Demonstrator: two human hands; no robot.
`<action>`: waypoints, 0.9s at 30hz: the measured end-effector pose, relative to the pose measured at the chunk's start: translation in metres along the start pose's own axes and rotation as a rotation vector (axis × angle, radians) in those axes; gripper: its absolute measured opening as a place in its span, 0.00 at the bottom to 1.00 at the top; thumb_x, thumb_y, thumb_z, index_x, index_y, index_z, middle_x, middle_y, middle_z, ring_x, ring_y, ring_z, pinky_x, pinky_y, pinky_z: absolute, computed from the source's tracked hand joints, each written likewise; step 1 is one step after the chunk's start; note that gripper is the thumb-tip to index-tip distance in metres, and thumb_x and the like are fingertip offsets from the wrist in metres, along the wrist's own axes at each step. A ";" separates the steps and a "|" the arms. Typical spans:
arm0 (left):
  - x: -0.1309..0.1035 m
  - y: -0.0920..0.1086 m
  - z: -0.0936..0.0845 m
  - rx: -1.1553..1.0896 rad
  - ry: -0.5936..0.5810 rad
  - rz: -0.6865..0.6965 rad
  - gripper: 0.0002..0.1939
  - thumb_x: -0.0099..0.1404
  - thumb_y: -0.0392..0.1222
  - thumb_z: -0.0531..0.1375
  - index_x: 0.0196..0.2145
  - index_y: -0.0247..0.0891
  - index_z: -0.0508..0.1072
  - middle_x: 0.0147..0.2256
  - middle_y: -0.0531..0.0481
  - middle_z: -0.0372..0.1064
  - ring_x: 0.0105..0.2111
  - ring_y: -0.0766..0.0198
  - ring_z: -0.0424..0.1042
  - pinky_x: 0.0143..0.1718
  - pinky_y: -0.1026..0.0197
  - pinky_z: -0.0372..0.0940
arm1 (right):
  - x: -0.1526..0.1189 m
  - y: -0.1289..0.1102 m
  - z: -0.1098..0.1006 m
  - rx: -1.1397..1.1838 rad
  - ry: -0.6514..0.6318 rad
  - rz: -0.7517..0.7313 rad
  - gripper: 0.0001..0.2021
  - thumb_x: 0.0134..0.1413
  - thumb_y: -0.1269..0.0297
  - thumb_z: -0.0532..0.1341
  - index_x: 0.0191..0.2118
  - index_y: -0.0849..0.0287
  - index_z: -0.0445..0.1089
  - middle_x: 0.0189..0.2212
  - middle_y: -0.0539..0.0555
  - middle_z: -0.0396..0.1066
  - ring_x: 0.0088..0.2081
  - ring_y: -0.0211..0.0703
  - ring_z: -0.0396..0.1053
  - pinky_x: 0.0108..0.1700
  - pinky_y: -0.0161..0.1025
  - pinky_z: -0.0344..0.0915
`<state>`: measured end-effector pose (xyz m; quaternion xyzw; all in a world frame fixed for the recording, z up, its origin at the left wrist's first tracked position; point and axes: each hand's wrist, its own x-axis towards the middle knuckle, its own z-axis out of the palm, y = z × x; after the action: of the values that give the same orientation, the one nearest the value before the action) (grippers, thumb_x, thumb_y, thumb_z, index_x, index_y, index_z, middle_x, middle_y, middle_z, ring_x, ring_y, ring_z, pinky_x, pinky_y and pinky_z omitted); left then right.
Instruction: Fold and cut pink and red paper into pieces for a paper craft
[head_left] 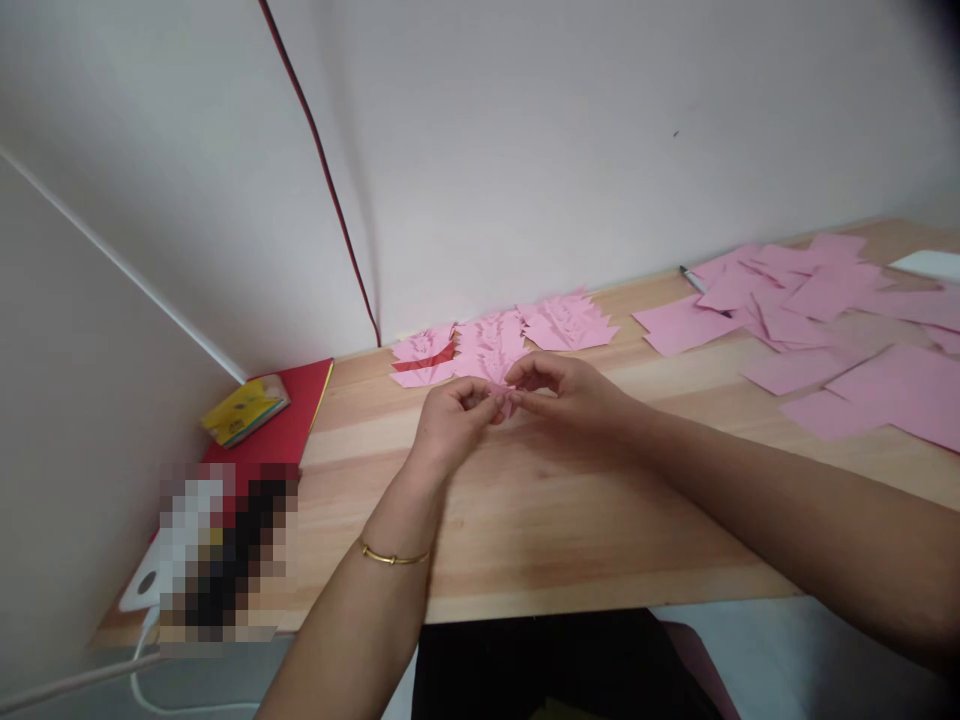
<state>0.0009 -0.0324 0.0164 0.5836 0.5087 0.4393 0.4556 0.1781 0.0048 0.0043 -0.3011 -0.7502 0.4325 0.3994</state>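
Observation:
Between my two hands is a small piece of pink paper [507, 402], mostly covered by the fingers. My left hand [455, 422] pinches its left side with thumb and forefinger; a gold bangle circles that wrist. From the right, my right hand [562, 388] pinches the same paper, fingertips close to the left thumb. Just beyond the hands, pink paper cut-outs [568, 322] with jagged edges lie in a row along the wall. A red strip [424, 359] rests across the leftmost cut-outs.
Plain pink sheets [836, 290] are scattered at the right, with a pen [694, 280] partly under them. At the left, a yellow packet [245, 410] sits on a red folder [306, 400]. A white device [142, 580] with a cable lies near the front edge of the wooden table [525, 540].

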 end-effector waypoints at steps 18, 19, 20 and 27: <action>-0.003 0.002 0.001 0.075 -0.021 0.062 0.10 0.56 0.45 0.63 0.26 0.35 0.71 0.25 0.49 0.70 0.27 0.67 0.66 0.30 0.65 0.60 | -0.001 -0.004 0.001 -0.042 -0.089 -0.014 0.07 0.54 0.62 0.59 0.31 0.58 0.70 0.30 0.52 0.73 0.34 0.41 0.69 0.38 0.38 0.64; -0.003 0.003 0.000 0.079 -0.033 0.075 0.10 0.57 0.45 0.62 0.27 0.35 0.71 0.25 0.49 0.70 0.27 0.67 0.67 0.31 0.64 0.60 | 0.000 -0.005 0.001 -0.017 -0.096 -0.018 0.07 0.54 0.61 0.59 0.31 0.58 0.69 0.30 0.52 0.73 0.34 0.41 0.69 0.38 0.38 0.64; -0.003 0.004 0.000 0.081 -0.043 0.084 0.10 0.58 0.45 0.62 0.27 0.35 0.71 0.26 0.49 0.70 0.28 0.67 0.67 0.31 0.64 0.60 | 0.000 -0.005 0.001 0.015 -0.104 -0.013 0.07 0.55 0.61 0.59 0.31 0.58 0.69 0.30 0.52 0.73 0.34 0.41 0.70 0.38 0.39 0.64; 0.000 0.000 -0.002 0.038 -0.027 -0.020 0.08 0.55 0.43 0.62 0.26 0.35 0.72 0.24 0.50 0.69 0.25 0.68 0.65 0.28 0.65 0.59 | -0.001 -0.004 0.003 0.085 -0.097 0.091 0.10 0.55 0.57 0.59 0.31 0.58 0.67 0.30 0.52 0.73 0.33 0.40 0.69 0.35 0.37 0.63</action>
<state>-0.0009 -0.0320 0.0164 0.5928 0.5165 0.4170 0.4560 0.1759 0.0011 0.0069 -0.2964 -0.7351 0.4957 0.3551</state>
